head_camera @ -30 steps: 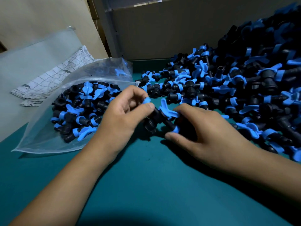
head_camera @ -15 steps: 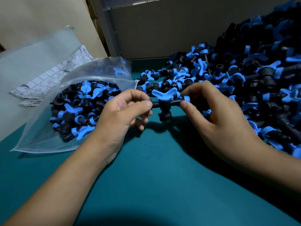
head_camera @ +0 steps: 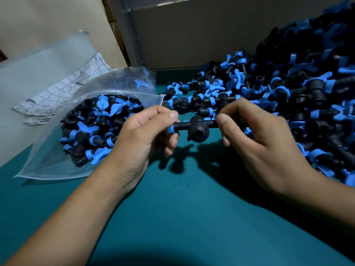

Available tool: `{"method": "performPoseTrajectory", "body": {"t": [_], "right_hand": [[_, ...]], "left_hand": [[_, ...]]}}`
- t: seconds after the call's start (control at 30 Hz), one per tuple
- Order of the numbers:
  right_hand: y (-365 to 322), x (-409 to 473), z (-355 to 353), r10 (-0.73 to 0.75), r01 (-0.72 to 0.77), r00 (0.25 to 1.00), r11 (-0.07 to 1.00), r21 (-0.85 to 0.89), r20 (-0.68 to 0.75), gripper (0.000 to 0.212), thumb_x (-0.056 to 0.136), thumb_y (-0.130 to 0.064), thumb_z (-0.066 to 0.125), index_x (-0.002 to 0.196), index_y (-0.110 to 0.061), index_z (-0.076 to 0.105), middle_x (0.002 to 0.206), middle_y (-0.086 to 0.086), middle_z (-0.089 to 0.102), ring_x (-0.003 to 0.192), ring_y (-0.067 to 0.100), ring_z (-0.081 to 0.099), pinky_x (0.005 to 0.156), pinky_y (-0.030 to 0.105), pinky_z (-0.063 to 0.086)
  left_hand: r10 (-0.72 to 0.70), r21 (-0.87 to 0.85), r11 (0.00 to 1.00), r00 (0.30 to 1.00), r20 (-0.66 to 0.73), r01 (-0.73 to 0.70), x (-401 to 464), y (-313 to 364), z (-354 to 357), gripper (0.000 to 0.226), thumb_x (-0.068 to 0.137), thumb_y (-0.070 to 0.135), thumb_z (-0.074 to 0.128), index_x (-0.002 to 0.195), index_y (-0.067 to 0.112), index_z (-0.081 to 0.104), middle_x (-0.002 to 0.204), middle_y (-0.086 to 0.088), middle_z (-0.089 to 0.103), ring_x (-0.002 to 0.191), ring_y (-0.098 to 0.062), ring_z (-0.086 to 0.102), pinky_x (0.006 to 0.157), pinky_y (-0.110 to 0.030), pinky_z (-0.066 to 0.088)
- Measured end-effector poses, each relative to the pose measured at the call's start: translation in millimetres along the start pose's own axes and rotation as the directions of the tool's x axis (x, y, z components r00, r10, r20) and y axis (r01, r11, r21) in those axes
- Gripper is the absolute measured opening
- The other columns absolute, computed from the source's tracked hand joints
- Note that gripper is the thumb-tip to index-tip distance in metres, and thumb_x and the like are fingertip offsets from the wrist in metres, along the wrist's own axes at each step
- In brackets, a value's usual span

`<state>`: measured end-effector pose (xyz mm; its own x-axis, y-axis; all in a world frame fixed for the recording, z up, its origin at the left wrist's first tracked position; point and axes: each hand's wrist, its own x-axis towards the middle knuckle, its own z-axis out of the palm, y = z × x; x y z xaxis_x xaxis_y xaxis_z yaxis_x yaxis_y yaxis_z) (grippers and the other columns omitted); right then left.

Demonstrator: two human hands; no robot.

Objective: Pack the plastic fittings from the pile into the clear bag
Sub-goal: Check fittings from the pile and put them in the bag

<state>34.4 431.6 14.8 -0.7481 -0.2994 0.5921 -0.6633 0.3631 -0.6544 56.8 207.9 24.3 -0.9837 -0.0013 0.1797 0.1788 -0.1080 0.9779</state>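
Note:
A black T-shaped plastic fitting (head_camera: 197, 129) with blue collars is held above the green table between both hands. My left hand (head_camera: 142, 139) pinches its left end and my right hand (head_camera: 257, 144) pinches its right end. The fitting's round open socket faces me. A large pile of black and blue fittings (head_camera: 288, 89) fills the right side behind my right hand. The clear bag (head_camera: 48, 162) lies at the left with its mouth open toward the pile, holding several fittings (head_camera: 96, 131).
The green table (head_camera: 182, 217) extends toward me. A folded printed sheet (head_camera: 63, 91) and a frosted plastic sheet (head_camera: 34, 70) lie behind the bag. A grey board wall (head_camera: 192, 31) closes off the back.
Both hands lifted the fitting off the table beside the pile and turned it, so its blue wing no longer shows and the socket faces me.

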Motion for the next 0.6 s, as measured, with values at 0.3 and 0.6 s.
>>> {"method": "performPoseTrajectory", "body": {"t": [0.3,0.6], "right_hand": [[-1.9,0.2,1.9,0.047,-0.047,0.999,0.999,-0.003,0.008,0.02,0.103,-0.04,0.059,0.091,-0.024,0.063,0.073,-0.004,0.066,0.066,0.015,0.06,0.057,0.016,0.039],[-2.5,-1.2,4.6,-0.087,0.107,0.983,0.987,-0.118,0.162,0.008,0.102,-0.028,0.06,0.096,-0.023,0.062,0.089,-0.01,0.063,0.087,0.014,0.061,0.075,0.024,0.044]], "left_hand": [[0.017,-0.056,0.998,1.0,-0.021,-0.018,-2.3,8.8,-0.5,0.008,0.085,0.028,0.075,0.083,0.024,0.068,0.065,-0.001,0.059,0.052,-0.016,0.055,0.045,-0.023,0.043],[0.02,0.137,0.988,0.838,-0.545,0.066,11.2,19.5,-31.4,0.017,0.08,0.011,0.057,0.066,0.018,0.052,0.054,0.0,0.039,0.039,-0.013,0.033,0.041,-0.014,0.025]]}}
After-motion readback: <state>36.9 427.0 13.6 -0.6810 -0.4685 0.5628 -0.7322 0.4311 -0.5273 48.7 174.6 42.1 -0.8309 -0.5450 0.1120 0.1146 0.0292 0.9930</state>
